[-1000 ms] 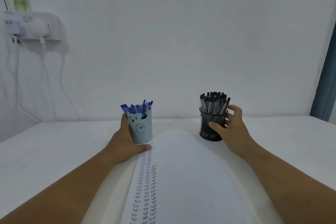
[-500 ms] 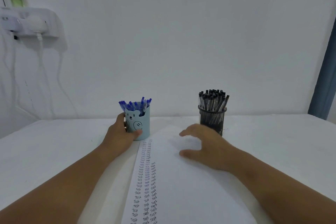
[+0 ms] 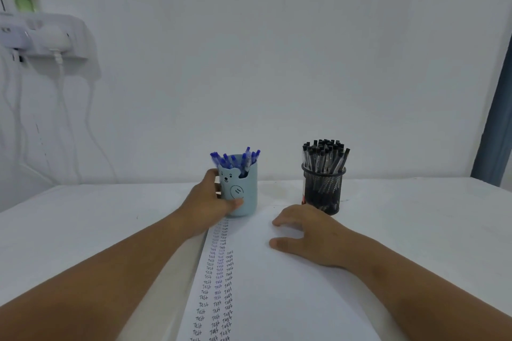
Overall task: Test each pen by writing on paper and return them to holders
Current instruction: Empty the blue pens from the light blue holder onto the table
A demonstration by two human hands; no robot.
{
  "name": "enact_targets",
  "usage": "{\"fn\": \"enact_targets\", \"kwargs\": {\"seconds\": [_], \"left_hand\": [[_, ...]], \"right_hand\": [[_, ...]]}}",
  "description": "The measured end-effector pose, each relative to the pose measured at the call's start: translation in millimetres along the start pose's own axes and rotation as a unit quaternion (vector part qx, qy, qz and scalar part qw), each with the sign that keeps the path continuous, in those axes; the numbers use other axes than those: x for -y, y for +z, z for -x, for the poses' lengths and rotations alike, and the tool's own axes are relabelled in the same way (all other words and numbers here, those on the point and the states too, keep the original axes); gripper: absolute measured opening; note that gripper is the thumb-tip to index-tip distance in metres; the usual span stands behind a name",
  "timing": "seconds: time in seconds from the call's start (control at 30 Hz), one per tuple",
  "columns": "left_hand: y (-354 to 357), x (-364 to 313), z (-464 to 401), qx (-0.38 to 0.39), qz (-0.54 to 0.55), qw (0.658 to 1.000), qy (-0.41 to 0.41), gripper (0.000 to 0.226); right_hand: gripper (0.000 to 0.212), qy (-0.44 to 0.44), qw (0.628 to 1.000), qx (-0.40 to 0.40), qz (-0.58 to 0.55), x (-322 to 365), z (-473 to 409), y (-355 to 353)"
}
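Your left hand [image 3: 206, 206] wraps the blue cup [image 3: 241, 191] of blue pens [image 3: 235, 159] at the paper's [image 3: 277, 285] top edge; your right hand [image 3: 310, 235] rests on the paper, fingers loosely spread, holding nothing, just before the black mesh holder [image 3: 324, 191]

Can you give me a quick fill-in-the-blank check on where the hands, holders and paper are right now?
1. The left hand grips the light blue holder, which holds ____ pens.
2. The right hand rests on the ____, holding nothing.
3. The black mesh holder stands on the ____ side of the blue one.
4. The word written in columns on the paper is ____.

Missing words: blue; paper; right; Test
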State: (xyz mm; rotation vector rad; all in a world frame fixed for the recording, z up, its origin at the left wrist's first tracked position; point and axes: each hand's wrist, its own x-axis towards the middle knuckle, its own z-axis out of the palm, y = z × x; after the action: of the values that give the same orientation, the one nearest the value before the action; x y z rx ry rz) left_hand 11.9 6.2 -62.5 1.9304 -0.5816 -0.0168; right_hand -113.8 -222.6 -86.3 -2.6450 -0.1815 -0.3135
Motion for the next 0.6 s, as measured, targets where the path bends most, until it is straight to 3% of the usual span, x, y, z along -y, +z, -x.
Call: {"fn": "enact_targets", "kwargs": {"seconds": [0.13, 0.2, 0.33, 0.47, 0.6], "left_hand": [[17.6, -12.3, -6.8, 0.038, -0.043, 0.998, 0.038, 0.068], [18.0, -15.9, -7.0, 0.032, -0.082, 0.993, 0.076, 0.071], [4.6, -14.4, -0.7, 0.014, -0.176, 0.971, 0.164, 0.075], [-17.3, -7.7, 17.0, -0.017, -0.286, 0.929, 0.236, 0.078], [-55.6, 2.1, 32.7, -0.042, -0.314, 0.91, 0.268, 0.079]], "right_hand": [[0.057, 0.011, 1.0, -0.025, -0.005, 2.4, 1.7, -6.1], [0.059, 0.019, 0.994, -0.085, -0.071, 6.7, 2.3, -10.3], [0.099, 0.05, 0.945, -0.194, -0.26, 25.2, -3.3, -20.1], [0.113, 0.052, 0.942, -0.168, -0.285, 55.2, -17.2, -26.2], [0.092, 0.047, 0.953, -0.115, -0.277, 90.3, -42.7, -15.2]]}}
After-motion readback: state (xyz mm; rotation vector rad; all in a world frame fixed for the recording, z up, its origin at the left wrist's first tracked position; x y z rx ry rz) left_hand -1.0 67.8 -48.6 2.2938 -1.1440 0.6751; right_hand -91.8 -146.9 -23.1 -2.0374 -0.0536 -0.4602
